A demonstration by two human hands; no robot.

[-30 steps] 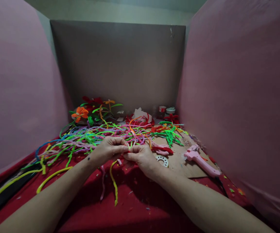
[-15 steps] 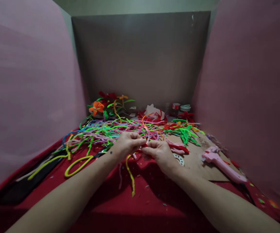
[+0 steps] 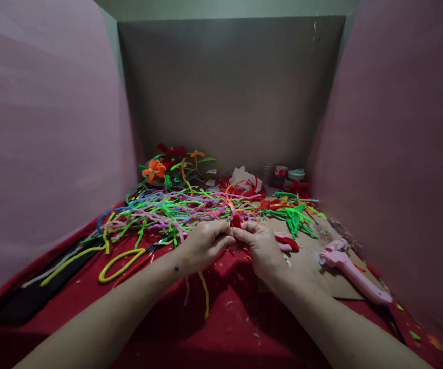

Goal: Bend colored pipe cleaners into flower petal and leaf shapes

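My left hand (image 3: 202, 243) and my right hand (image 3: 260, 246) meet fingertip to fingertip over a red cloth (image 3: 221, 328). Both are closed in a pinch on a small red pipe-cleaner piece (image 3: 236, 221) that sticks up between them. A yellow pipe cleaner (image 3: 205, 292) trails down on the cloth below my left hand. Right behind my fingers lies a big tangle of coloured pipe cleaners (image 3: 175, 207).
A pink glue gun (image 3: 354, 274) lies on a cardboard sheet (image 3: 321, 261) at the right. Yellow-handled scissors (image 3: 123, 261) lie at the left. Finished pipe-cleaner flowers (image 3: 167, 164) and small jars (image 3: 285, 174) stand at the back. Pink panels wall both sides, a cardboard panel the back.
My hands have sunk a little toward the cloth while staying joined. The red piece now stands up between my fingertips. The view has shifted so the scene sits further right.
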